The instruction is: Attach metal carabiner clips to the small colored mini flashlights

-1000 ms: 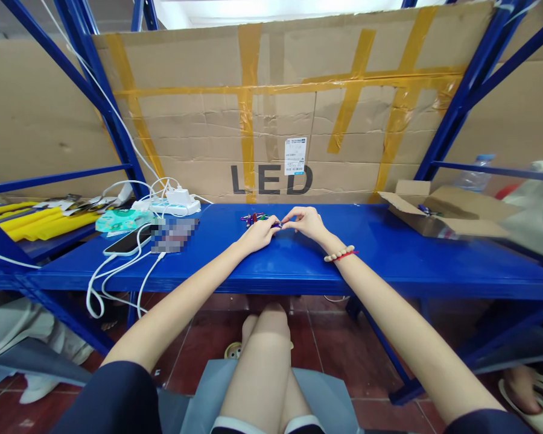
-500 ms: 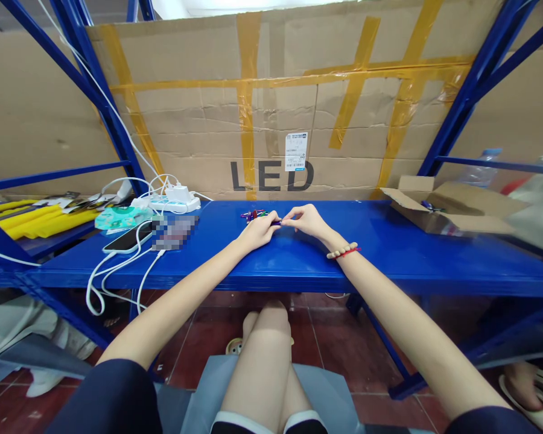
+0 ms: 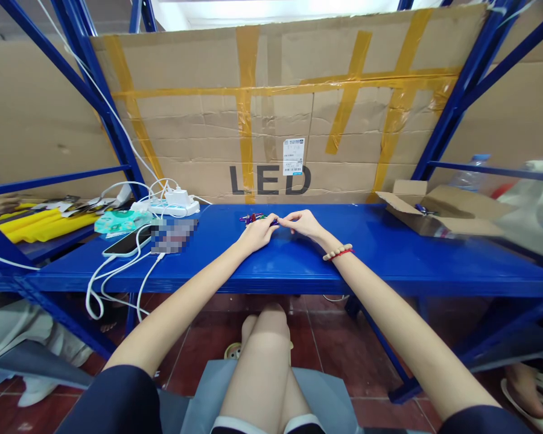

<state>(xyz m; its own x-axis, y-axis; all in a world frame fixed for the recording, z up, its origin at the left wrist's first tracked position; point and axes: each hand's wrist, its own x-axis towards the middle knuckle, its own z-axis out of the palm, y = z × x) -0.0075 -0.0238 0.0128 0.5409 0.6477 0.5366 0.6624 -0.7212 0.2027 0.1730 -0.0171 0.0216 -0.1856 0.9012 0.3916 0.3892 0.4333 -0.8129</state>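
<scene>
Over the blue shelf top point(image 3: 353, 259), my left hand point(image 3: 256, 235) is closed around a slim, shiny purple piece point(image 3: 274, 223) whose exact kind is too small to make out. Its end sticks out toward my right hand point(image 3: 306, 225), whose thumb and fingertips are pinched at that end. Whether the right fingers grip the purple piece itself or something tiny on it is hidden. Just behind my left hand lies a small cluster of shiny purple, red and green pieces point(image 3: 250, 217), partly covered by the hand.
To the left are a phone point(image 3: 127, 242) with white cables, a power strip point(image 3: 174, 208), a teal packet point(image 3: 122, 222) and yellow packages point(image 3: 49, 228). An open cardboard box point(image 3: 428, 224) stands at right. A large cardboard panel point(image 3: 199, 138) closes off the back.
The view has shifted slightly, so the scene sits a little lower. Both hands stay together at the purple piece, with only small finger movement.
</scene>
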